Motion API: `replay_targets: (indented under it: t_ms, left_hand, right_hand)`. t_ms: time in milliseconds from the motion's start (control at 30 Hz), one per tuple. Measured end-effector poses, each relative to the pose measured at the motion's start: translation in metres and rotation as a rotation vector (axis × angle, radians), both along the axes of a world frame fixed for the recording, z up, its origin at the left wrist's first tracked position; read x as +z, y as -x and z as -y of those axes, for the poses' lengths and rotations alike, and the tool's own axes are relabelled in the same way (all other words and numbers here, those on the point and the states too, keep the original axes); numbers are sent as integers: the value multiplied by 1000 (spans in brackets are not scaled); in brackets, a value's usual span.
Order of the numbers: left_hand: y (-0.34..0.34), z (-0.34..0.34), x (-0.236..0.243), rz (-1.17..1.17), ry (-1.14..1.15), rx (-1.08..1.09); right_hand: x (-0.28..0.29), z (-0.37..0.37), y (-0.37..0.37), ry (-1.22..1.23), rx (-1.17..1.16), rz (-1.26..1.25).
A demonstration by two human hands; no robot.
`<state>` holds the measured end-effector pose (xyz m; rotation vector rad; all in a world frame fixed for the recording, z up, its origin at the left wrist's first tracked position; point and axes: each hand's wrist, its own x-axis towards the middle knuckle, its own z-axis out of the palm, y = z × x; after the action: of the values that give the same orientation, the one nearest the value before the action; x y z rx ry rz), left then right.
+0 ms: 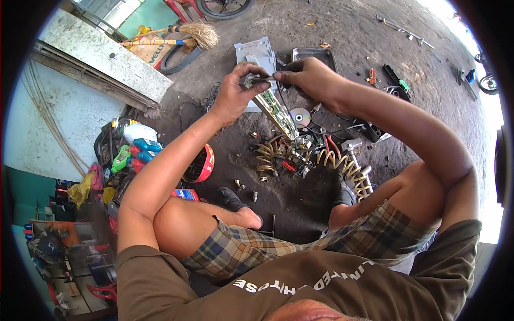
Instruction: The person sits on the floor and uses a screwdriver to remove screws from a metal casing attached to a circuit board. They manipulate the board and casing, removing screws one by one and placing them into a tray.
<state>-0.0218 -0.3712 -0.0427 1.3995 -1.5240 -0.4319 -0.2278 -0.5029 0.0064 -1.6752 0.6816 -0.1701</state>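
My left hand (235, 95) is closed around the upper end of a long, narrow circuit board (276, 115), which slants down toward the parts on the ground. Opposite it, my right hand (316, 80) pinches a thin black cable (282, 96) that hangs beside the board. Both sets of fingertips nearly meet at a dark piece whose kind I cannot make out. Below the board lie small electronic parts (302, 147) and a shiny disc (300, 117). Behind my hands rests a grey metal panel (254, 48).
A coiled yellow hose (342, 163) and red-handled pliers (333, 145) lie near my right foot. To the left stand a red tub (208, 163) and several bottles (144, 144). A metal tray (326, 52) sits beyond my right hand, and a broom (201, 36) lies far left.
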Motion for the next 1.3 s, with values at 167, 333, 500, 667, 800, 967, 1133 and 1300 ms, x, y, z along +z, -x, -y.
replay_targets:
  t_ms: [167, 333, 500, 667, 800, 967, 1133, 1300]
  left_hand:
    - [-7, 2, -5, -201, -54, -12]
    - [-10, -1, -6, -253, -99, -44]
    - [-8, -2, -6, -335, -81, -98]
    - [-5, 1, -4, -351, -8, -60]
    - [-8, 1, -2, -442, -60, -110]
    - [-8, -1, -1, -549, -88, -121]
    - [-11, 6, -11, -267, 59, -66]
    - [-10, 7, -16, -295, 60, -54]
  right_hand:
    - [-13, 4, 0, 891, 144, 145]
    - [-7, 5, 4, 1317, 282, 288]
    - [-5, 4, 0, 1352, 268, 322]
    - [1, -6, -5, 1495, 355, 288]
    - [-12, 4, -7, 1519, 332, 480]
    - [-16, 8, -8, 1427, 284, 382]
    - [-15, 8, -8, 1260, 239, 358]
    - [0, 6, -3, 738, 126, 217]
